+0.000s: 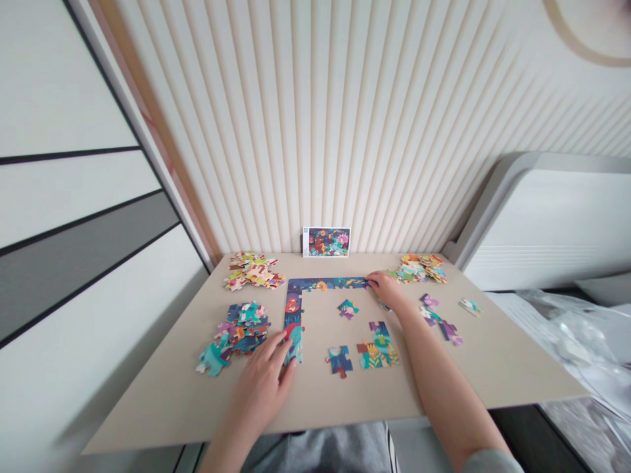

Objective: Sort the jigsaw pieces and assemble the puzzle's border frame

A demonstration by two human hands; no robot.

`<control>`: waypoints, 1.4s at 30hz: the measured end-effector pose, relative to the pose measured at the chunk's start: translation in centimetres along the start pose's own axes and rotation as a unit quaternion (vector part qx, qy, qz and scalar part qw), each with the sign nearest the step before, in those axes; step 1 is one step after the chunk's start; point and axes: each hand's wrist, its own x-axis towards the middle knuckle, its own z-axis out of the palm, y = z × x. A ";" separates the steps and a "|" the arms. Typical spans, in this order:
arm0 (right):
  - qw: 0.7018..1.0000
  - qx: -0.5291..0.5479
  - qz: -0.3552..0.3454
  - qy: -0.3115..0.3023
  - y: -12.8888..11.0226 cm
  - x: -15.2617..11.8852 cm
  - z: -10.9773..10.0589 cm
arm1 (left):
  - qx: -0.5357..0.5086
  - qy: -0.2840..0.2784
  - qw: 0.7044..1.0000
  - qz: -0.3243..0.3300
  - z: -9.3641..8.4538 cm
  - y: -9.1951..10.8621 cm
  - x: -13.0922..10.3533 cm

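Note:
Joined puzzle pieces form an L-shaped border on the beige table, its top strip running right. My left hand lies at the lower end of the left strip, fingers apart, fingertips touching a teal and red piece. At the right end of the top strip is my right hand, its fingers close together on something I cannot make out. Inside the L lies a loose piece. Below it are a blue piece and a joined cluster with yellow plants.
A reference picture card leans on the ribbed wall. Piece piles lie at the back left, the left and the back right. Purple pieces and a pale piece lie right of my right forearm.

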 end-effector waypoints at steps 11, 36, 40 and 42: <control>1.000 0.000 0.015 0.022 -0.6 -0.2 0.1 | 0.012 0.023 1.000 0.003 0.2 -0.2 0.0; 0.996 -0.012 0.073 0.042 -1.6 -0.7 -1.6 | 0.004 0.011 1.000 0.001 0.5 -0.5 0.0; 0.995 0.000 0.071 0.069 -3.2 -1.2 -3.2 | 0.006 0.004 1.000 -0.008 0.4 -0.4 0.0; 0.996 0.009 0.052 0.069 -4.3 -2.3 -4.1 | 0.005 0.000 1.000 -0.010 0.3 -0.3 0.0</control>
